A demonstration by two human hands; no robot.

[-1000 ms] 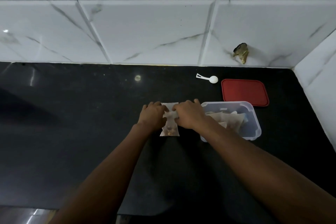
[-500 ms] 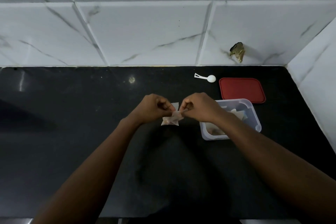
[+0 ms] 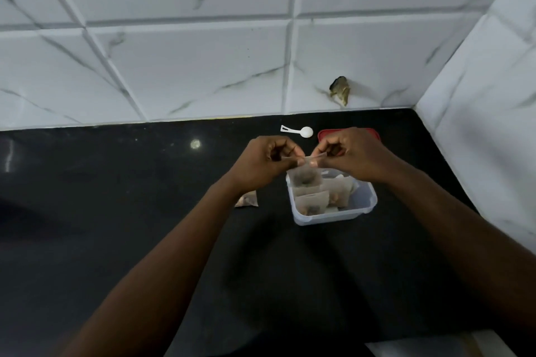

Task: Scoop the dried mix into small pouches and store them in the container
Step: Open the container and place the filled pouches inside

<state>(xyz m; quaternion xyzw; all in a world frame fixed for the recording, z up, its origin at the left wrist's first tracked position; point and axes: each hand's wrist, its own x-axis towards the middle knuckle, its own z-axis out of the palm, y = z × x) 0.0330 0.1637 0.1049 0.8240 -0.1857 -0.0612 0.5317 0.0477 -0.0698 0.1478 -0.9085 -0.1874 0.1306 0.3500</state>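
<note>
The left hand [image 3: 269,159] and right hand [image 3: 351,153] each pinch the top edge of a filled pouch [image 3: 304,180] hanging over the clear container [image 3: 368,203], which stands toward the countertop's [image 3: 116,197] back right corner, holding other pouches [image 3: 313,200].

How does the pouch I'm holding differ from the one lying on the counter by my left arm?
The held pouch hangs upright over the container, top pinched by left hand and right hand; the counter pouch lies flat, unheld, outside it. Both hold brown mix.
</note>
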